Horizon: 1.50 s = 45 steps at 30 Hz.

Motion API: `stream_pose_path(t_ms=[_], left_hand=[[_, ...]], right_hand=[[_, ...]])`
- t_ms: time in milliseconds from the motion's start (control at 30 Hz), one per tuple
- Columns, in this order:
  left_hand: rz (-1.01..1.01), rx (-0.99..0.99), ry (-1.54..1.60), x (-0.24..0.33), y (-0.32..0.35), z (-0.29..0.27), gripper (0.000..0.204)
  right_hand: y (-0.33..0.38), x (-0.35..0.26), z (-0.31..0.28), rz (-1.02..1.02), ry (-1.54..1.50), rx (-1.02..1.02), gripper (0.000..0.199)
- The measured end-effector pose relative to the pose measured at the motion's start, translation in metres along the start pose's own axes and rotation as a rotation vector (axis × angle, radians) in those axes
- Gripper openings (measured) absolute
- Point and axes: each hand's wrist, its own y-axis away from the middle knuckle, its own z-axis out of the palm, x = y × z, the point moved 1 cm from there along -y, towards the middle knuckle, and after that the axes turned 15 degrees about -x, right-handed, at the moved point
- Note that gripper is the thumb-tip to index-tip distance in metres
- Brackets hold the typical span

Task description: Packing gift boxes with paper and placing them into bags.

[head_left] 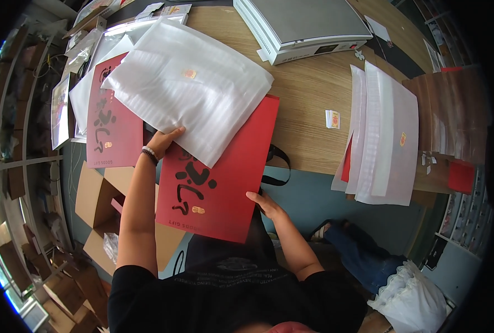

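My right hand (264, 204) grips the right edge of a flat red gift package (224, 183) with black brush lettering, its thumb on the face and its fingers out of sight behind. A white foam pouch (202, 89) with a small gold-and-red sticker lies tilted over the package's upper part. My left hand (163, 143), a beaded bracelet at the wrist, is closed at the pouch's lower left edge, fingertips on the white foam; its palm side is hidden. Further left, a second red gift package (115, 139) lies partly under the pouch.
Several white foam pouches (391, 133) stand stacked at the table's right edge, near a small stack of stickers (332, 119). A grey-topped machine (308, 28) stands at the back. Below left is an open cardboard box (91, 194). Another person's legs (358, 255) show at lower right.
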Motion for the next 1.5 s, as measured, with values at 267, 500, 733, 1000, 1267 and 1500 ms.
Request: stream_pose_path(t_ms=[267, 500, 733, 1000, 1267, 1500], left_hand=[[0.020, 0.277, 0.019, 0.017, 0.003, -0.022, 0.047], [0.772, 0.261, -1.352, 0.047, 0.053, 0.131, 0.070], [0.100, 0.102, -1.461, -0.015, -0.052, 0.068, 0.036], [0.039, 0.182, -1.087, -0.015, -0.067, 0.035, 0.040], [0.489, -0.202, -1.352, 0.041, -0.047, 0.035, 0.029], [0.214, 0.002, -1.049, 0.097, -0.052, 0.010, 0.033]], right_hand=[[-0.035, 0.000, 0.017, -0.352, -0.177, 0.094, 0.069], [0.012, 0.011, 0.073, -0.509, -0.153, 0.328, 0.062], [0.110, 0.029, 0.097, -0.518, -0.197, 0.510, 0.059], [0.185, 0.033, 0.126, -0.572, -0.219, 0.648, 0.062], [0.122, 0.039, 0.102, -0.599, -0.275, 0.280, 0.068], [0.057, 0.064, 0.057, -0.496, -0.135, 0.150, 0.069]])
